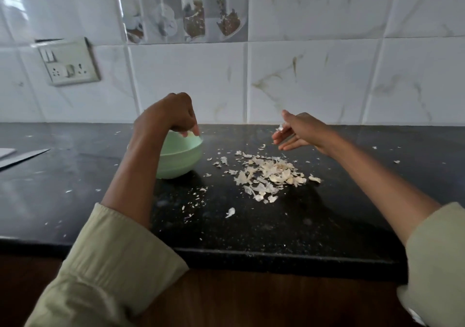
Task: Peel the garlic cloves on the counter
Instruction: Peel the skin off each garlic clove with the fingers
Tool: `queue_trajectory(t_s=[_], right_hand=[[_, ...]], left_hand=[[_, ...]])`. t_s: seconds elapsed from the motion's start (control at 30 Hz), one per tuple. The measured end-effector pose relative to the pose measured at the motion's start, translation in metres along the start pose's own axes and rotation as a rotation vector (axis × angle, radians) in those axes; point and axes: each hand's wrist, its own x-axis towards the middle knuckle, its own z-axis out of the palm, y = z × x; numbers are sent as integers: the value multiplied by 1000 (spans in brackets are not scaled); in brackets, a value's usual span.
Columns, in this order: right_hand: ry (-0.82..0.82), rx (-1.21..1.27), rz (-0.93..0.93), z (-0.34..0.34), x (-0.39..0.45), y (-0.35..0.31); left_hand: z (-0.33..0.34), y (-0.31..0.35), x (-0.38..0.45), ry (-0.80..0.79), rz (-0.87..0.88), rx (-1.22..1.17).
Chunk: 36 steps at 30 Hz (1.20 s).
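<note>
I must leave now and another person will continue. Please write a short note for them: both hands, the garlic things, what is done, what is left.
Left hand: over the green bowl, fingers curled down at a pale piece at its rim.
Right hand: open above the counter, a flake of skin at its fingers.
Pile of skins: right of the bowl.
Done: many cloves peeled, judging by the pile.
Left: bowl contents hidden; check for unpeeled cloves.

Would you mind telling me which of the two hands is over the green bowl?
The left hand, fingers curled down at the bowl rim; the right hand hangs above the peel pile.
</note>
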Motion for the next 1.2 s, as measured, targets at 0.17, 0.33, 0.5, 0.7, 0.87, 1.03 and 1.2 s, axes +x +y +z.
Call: queue_trajectory(t_s=[0.17, 0.33, 0.5, 0.7, 0.87, 1.03, 1.2], right_hand=[[31, -68, -4, 0, -3, -2], [43, -107, 0, 1, -5, -3], [41, -141, 2, 0, -7, -3], [25, -181, 2, 0, -6, -3], [6, -224, 5, 1, -5, -1], [-47, -297, -5, 3, -6, -1], [20, -401, -151, -3, -5, 2]], left_hand=[[-3, 7, -5, 58, -20, -116], [-5, 7, -8, 123, 31, -189], [0, 29, -15, 34, 213, -192], [0, 22, -15, 57, 143, -124], [-10, 4, -12, 113, 57, -128], [-5, 17, -10, 106, 195, -148], [36, 50, 3, 84, 349, -169]])
